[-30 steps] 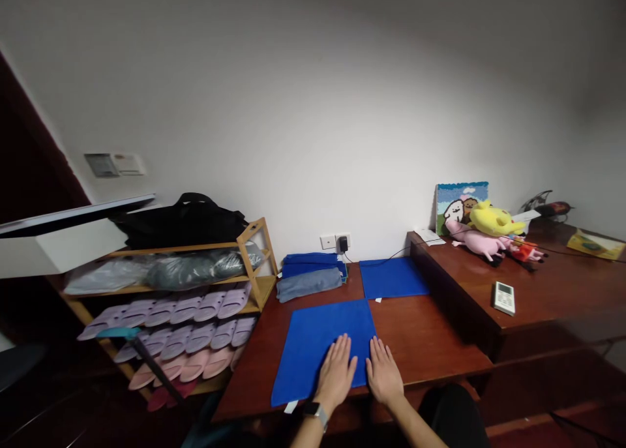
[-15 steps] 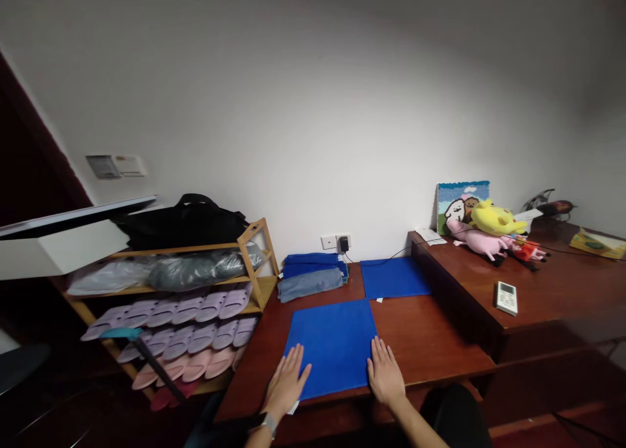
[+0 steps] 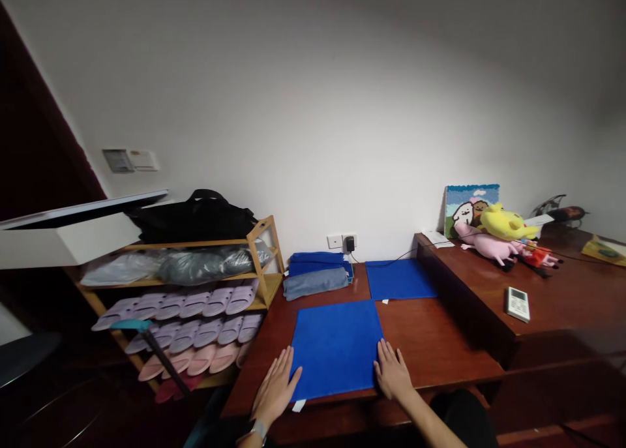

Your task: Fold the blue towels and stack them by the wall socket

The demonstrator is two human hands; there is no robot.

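A square blue cloth [image 3: 336,350] lies flat on the wooden table [image 3: 425,337], close to its front edge. My left hand [image 3: 276,389] rests palm down at the cloth's lower left edge, with the fingertips at its border. My right hand [image 3: 394,372] lies flat against the right edge, touching the cloth. Neither hand holds anything. A second blue cloth [image 3: 400,279] lies flat farther back, and a stack of folded blue and grey cloths [image 3: 317,275] sits behind the first cloth.
A higher wooden shelf [image 3: 469,298] runs along the right, bearing a remote control [image 3: 518,304] and plush toys [image 3: 493,236]. A wooden rack of lilac and pink slippers [image 3: 195,304] stands left of the table. A charger [image 3: 350,243] sits in the wall socket.
The left hand has slid left and down, off the cloth to its edge. The cloth's lower left corner has swung in, so it lies squarer. The right hand stays at the right edge.
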